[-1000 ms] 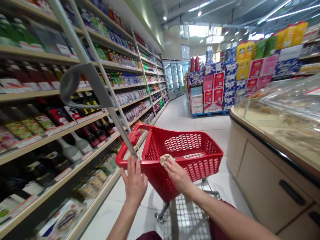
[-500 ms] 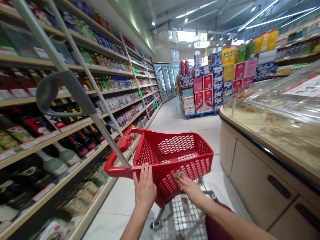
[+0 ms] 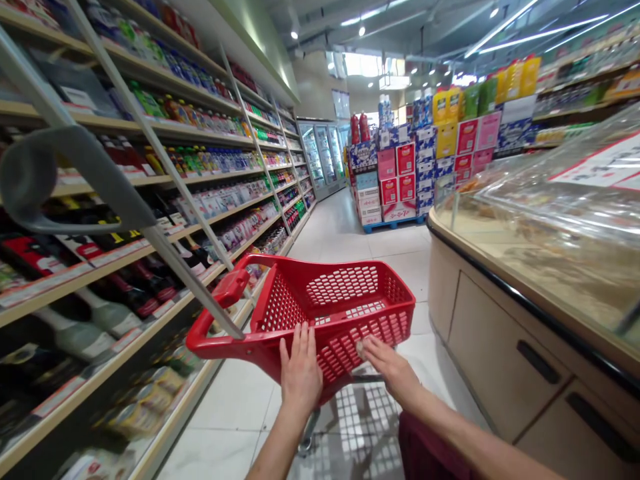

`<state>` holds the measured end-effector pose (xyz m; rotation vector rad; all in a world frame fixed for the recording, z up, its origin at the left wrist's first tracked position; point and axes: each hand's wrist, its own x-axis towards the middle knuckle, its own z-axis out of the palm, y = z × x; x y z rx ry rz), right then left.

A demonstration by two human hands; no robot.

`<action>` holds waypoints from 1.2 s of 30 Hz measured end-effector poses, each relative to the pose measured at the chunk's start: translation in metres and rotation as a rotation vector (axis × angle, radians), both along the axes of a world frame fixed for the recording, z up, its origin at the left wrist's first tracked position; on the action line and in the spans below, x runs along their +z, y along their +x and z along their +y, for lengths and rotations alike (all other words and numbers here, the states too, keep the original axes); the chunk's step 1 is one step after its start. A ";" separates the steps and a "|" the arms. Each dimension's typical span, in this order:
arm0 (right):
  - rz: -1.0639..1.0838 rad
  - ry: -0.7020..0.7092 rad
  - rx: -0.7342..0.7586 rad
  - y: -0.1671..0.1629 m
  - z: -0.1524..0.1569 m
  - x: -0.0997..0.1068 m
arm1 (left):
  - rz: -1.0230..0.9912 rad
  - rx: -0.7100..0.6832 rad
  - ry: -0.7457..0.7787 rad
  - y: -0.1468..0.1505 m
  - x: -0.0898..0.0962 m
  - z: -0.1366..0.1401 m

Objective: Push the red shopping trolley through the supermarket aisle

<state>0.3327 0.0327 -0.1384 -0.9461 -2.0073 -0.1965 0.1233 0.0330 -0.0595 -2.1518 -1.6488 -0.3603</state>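
Observation:
A red plastic shopping basket [image 3: 280,303] sits tilted on a wheeled trolley with a wire base [image 3: 363,427]. My left hand [image 3: 300,377] lies flat against the basket's near wall, fingers straight and together. My right hand [image 3: 390,367] presses a small beige cloth [image 3: 359,347] on the lower outside of the basket's right wall; the cloth is mostly hidden under the fingers. The trolley's metal bar with a grey grip [image 3: 45,177] slants from the upper left down to the basket's near rim.
Long shelves of bottles and jars [image 3: 150,220] run along the left. A curved counter with a glass case [image 3: 500,333] stands on the right. Stacked cartons on a pallet [image 3: 400,180] and fridges [image 3: 323,157] stand at the aisle's far end. The floor is tiled.
My right hand slid the cloth from the basket's near rim down its outer right wall. My left hand shifted right along the near wall. The view came closer and the basket tipped left.

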 end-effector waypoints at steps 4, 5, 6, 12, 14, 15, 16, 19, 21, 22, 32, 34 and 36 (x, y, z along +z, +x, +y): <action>0.164 0.060 -0.019 0.011 0.013 0.034 | -0.021 0.031 0.023 0.000 -0.002 0.000; 0.179 0.041 -0.015 0.011 0.015 0.033 | -0.036 0.033 0.026 0.001 -0.002 0.000; 0.187 -0.005 -0.006 0.009 0.016 0.028 | -0.059 0.030 0.026 0.002 -0.001 0.000; 0.546 -0.609 0.017 -0.022 -0.012 0.004 | -0.392 -0.191 -0.120 0.010 0.000 -0.009; 0.809 -0.801 0.075 -0.031 -0.021 0.024 | -0.631 -0.263 -0.278 0.019 -0.004 -0.014; 0.935 -0.896 0.119 -0.034 -0.025 0.037 | -0.786 -0.264 -0.361 0.023 -0.006 -0.016; 1.050 -0.981 0.163 -0.035 -0.028 0.049 | -0.954 -0.255 -0.450 0.028 -0.007 -0.017; 1.281 -1.108 0.236 -0.036 -0.037 0.073 | -1.374 -0.256 -0.670 0.037 -0.008 -0.017; 1.317 -1.109 0.235 -0.036 -0.044 0.074 | -1.556 -0.244 -0.710 0.038 -0.006 -0.015; 1.294 -1.121 0.244 -0.035 -0.047 0.070 | -1.640 -0.200 -0.688 0.038 -0.004 -0.013; 1.241 -0.734 -0.213 0.003 -0.038 0.049 | -2.042 -0.063 -0.731 0.035 0.017 -0.018; 1.196 -0.816 -0.010 -0.007 -0.041 0.058 | -2.019 -0.086 -0.761 0.041 0.018 -0.022; 1.230 -0.933 0.246 -0.025 -0.046 0.067 | -1.981 -0.115 -0.811 0.049 0.018 -0.025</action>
